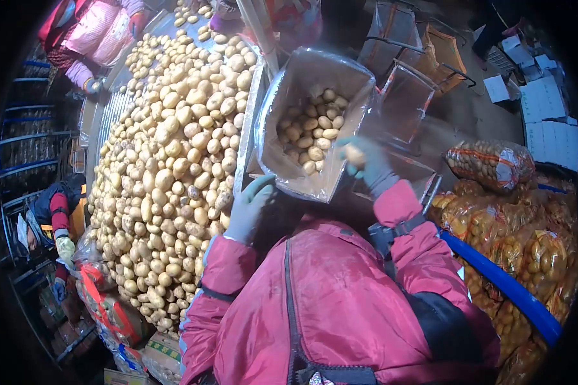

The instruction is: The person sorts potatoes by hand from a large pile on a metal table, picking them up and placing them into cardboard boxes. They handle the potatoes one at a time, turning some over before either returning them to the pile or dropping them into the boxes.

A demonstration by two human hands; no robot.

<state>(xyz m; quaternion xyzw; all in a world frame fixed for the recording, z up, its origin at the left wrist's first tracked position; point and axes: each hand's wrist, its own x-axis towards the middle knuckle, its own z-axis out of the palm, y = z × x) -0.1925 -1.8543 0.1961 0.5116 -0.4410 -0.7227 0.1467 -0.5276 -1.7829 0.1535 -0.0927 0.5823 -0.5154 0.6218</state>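
My right hand [371, 168], in a grey-green glove, is closed around a potato [354, 154] just off the right side of a plastic-lined box [331, 186]. Inside that box lies a layer of loose potatoes [315, 154]. My left hand [252, 204], gloved the same way, is near the box's lower left corner with its fingers stretched out and nothing in them. Beside it, to the left, a broad heap of potatoes [173, 167] covers a metal-edged sorting table [250, 122].
Empty lined crates [408, 102] stand right of the box. Filled mesh sacks [494, 237] are piled at the right behind a blue bar [504, 282]. White cartons [549, 122] are stacked farther back. Other people work across the table, one gloved hand [94, 85] at its far edge.
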